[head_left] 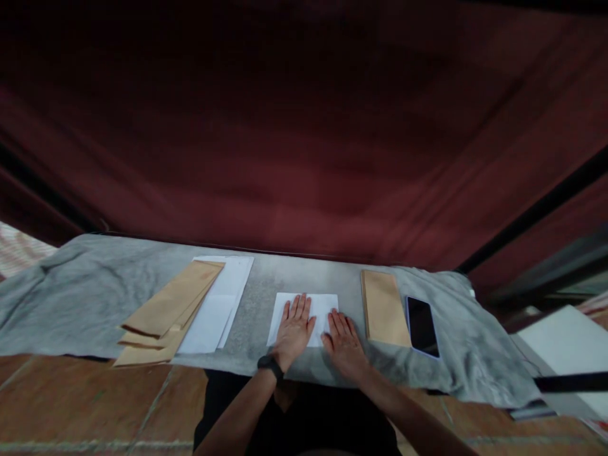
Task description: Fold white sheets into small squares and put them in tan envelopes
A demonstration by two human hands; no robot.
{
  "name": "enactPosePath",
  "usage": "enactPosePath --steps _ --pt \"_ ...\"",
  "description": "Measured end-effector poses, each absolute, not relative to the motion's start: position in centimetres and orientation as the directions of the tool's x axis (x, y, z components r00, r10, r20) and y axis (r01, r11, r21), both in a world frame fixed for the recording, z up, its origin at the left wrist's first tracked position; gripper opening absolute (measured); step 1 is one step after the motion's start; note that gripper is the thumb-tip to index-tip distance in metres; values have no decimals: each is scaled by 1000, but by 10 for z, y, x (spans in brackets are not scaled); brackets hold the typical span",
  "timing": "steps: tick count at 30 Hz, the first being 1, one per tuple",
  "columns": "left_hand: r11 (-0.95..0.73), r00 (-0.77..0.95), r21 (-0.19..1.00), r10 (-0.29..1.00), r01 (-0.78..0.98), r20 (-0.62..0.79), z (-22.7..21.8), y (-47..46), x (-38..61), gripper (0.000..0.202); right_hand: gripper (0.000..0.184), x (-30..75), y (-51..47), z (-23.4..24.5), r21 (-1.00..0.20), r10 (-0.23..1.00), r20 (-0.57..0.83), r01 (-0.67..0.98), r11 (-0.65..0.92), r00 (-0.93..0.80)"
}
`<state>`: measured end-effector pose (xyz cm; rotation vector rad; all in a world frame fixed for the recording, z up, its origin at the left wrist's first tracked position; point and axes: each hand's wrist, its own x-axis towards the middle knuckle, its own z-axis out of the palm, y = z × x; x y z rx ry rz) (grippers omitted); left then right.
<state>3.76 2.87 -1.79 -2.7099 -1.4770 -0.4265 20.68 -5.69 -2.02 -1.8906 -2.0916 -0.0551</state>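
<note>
We press our left hand [294, 326] and right hand [342, 345] flat and open, gripping nothing, on the white sheet [319, 304] mid-table, which could crease crooked if the loose grey cloth [95, 297] slides.

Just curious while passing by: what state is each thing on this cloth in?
white paper: flat, under both hands.
left hand: open, palm down on it.
right hand: open, palm down on it.
left brown envelopes: fanned pile over white sheets.
right brown envelopes: neat stack.
phone: face up, screen dark.
grey cloth: spread out, wrinkled.
</note>
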Motion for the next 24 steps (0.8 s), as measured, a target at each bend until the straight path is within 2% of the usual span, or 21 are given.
enactPosePath --steps 5,8,12,18,24 --pt "-549 519 88 823 831 231 -21 30 35 59 49 204 -21 -4 -267 969 170 939 218 -177" --pt "-568 537 78 808 819 243 -24 32 33 59 49 195 -2 -5 -284 969 162 931 229 -189" --pt "-565 535 84 812 821 233 -24 35 31 58 51 197 7 -14 -273 959 174 925 264 -222" --pt "-441 425 80 892 894 156 -13 40 22 56 58 229 5 -16 -228 956 80 928 294 -283" --pt "-364 355 71 928 929 113 -6 41 15 57 58 234 11 0 -199 969 25 949 244 -244"
